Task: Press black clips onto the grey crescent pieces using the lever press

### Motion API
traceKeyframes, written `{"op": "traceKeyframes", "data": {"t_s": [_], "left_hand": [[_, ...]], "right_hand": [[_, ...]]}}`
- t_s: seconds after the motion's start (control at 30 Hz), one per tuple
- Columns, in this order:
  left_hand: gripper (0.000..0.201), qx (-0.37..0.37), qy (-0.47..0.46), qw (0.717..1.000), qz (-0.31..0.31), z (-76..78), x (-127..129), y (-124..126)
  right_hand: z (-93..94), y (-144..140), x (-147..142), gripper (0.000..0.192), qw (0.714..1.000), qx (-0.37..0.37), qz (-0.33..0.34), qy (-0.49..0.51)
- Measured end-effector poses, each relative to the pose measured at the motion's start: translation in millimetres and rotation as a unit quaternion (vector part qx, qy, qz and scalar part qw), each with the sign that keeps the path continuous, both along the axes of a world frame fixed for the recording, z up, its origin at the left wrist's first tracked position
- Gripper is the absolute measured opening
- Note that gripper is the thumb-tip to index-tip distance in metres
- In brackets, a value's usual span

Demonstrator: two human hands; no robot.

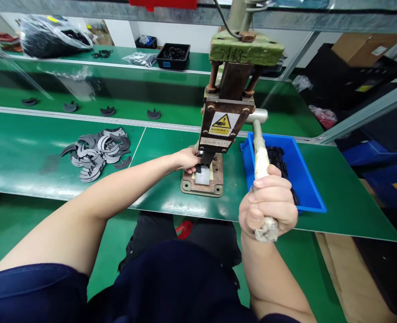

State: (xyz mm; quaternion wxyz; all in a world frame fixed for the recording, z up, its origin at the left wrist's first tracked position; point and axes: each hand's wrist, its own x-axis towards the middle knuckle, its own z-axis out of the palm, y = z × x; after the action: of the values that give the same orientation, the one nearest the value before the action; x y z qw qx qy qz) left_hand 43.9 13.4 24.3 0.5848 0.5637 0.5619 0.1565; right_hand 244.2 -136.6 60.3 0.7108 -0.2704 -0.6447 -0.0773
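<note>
A: Green bench (33,157) fills our head view, second bench behind with a black bag (52,36) and black tray (173,56).

B: Grey curved parts (95,152) piled on our left, a few more spaced along the belt (117,96) beyond.

A: Press (228,112) stands centre, yellow warning label on its front.

B: Our left hand (186,160) is at the press base (203,181), fingers pinched on a small dark piece (199,168) under the ram.

A: Right hand (268,204) is clamped in a fist round the lever (260,157), near its lower end.

B: Blue bin (306,179) sits just right of the press, dark parts inside, behind the lever.
</note>
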Motion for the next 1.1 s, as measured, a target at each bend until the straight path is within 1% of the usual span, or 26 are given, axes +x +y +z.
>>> {"op": "traceKeyframes", "data": {"t_s": [0.13,0.17,0.23,0.27,0.33,0.37,0.4,0.43,0.47,0.5,0.53,0.57,0.63,0.67,0.7,0.73,0.8,0.87,0.97,1.03,1.1], "left_hand": [[0.030,0.021,-0.008,0.999,0.030,-3.3,1.5,-15.1],[0.031,0.025,-0.017,0.999,0.042,-4.7,0.0,-21.4],[0.032,0.023,-0.067,0.996,0.057,-8.1,-6.3,-35.6],[0.033,0.018,-0.103,0.993,0.050,-9.9,-11.6,-42.8],[0.037,0.015,-0.170,0.985,0.004,-14.0,-27.7,-55.2],[0.041,0.024,-0.184,0.982,-0.028,-16.2,-39.1,-59.6],[0.044,0.042,-0.178,0.982,-0.056,-18.5,-53.0,-62.4],[0.046,0.071,-0.151,0.983,-0.071,-20.9,-69.7,-63.5],[0.045,0.111,-0.105,0.985,-0.075,-23.4,-89.2,-63.1],[0.043,0.161,-0.042,0.984,-0.067,-25.9,-111.3,-61.4],[0.040,0.216,0.033,0.975,-0.049,-28.3,-135.5,-58.9],[0.038,0.269,0.114,0.956,-0.030,-30.8,-161.1,-56.1],[0.038,0.342,0.271,0.900,-0.004,-35.6,-212.1,-50.8],[0.041,0.359,0.334,0.872,0.002,-38.0,-235.1,-48.7],[0.045,0.364,0.381,0.850,-0.001,-40.2,-255.1,-47.1],[0.049,0.363,0.416,0.834,-0.012,-42.2,-271.4,-45.9],[0.051,0.356,0.454,0.815,-0.044,-45.0,-292.4,-43.9],[0.048,0.352,0.464,0.809,-0.078,-45.4,-299.8,-41.4],[0.044,0.348,0.454,0.813,-0.109,-42.3,-295.8,-36.1],[0.040,0.339,0.430,0.829,-0.116,-39.1,-287.8,-33.8],[0.031,0.323,0.397,0.851,-0.116,-35.9,-276.6,-34.1]], "right_hand": [[2.3,-2.6,4.0,0.024,1.000,-0.012,0.007,-0.023],[2.7,-3.2,4.8,0.023,0.999,-0.016,0.008,-0.026],[2.7,-3.8,5.8,0.023,0.999,-0.019,0.010,-0.027],[2.4,-3.7,6.0,0.024,0.999,-0.019,0.012,-0.026],[1.3,-2.5,6.2,0.026,1.000,-0.013,0.017,-0.021],[0.5,-1.3,6.4,0.026,1.000,-0.009,0.017,-0.017],[-0.3,0.1,6.6,0.027,1.000,-0.003,0.019,-0.013],[-1.2,1.9,6.8,0.028,1.000,0.004,0.021,-0.007],[-2.1,4.0,6.9,0.029,1.000,0.012,0.022,-0.001],[-3.0,6.3,6.7,0.030,1.000,0.020,0.022,0.006],[-3.8,8.7,6.2,0.032,0.999,0.025,0.020,0.014],[-4.5,11.1,5.3,0.034,0.999,0.032,0.017,0.022],[-5.4,15.9,2.3,0.038,0.998,0.050,0.009,0.047],[-5.6,18.2,0.5,0.040,0.997,0.059,0.008,0.059],[-5.7,20.4,-1.4,0.042,0.995,0.069,0.010,0.072],[-5.7,22.4,-3.0,0.043,0.993,0.079,0.015,0.081],[-5.6,25.9,-5.0,0.045,0.990,0.100,0.025,0.092],[-5.6,27.6,-5.2,0.046,0.989,0.112,0.030,0.088],[-5.4,25.4,-3.5,0.045,0.992,0.100,0.019,0.074],[-4.7,21.3,-2.3,0.042,0.995,0.082,0.014,0.061],[-3.8,16.6,-1.4,0.038,0.997,0.066,0.015,0.045]]}}
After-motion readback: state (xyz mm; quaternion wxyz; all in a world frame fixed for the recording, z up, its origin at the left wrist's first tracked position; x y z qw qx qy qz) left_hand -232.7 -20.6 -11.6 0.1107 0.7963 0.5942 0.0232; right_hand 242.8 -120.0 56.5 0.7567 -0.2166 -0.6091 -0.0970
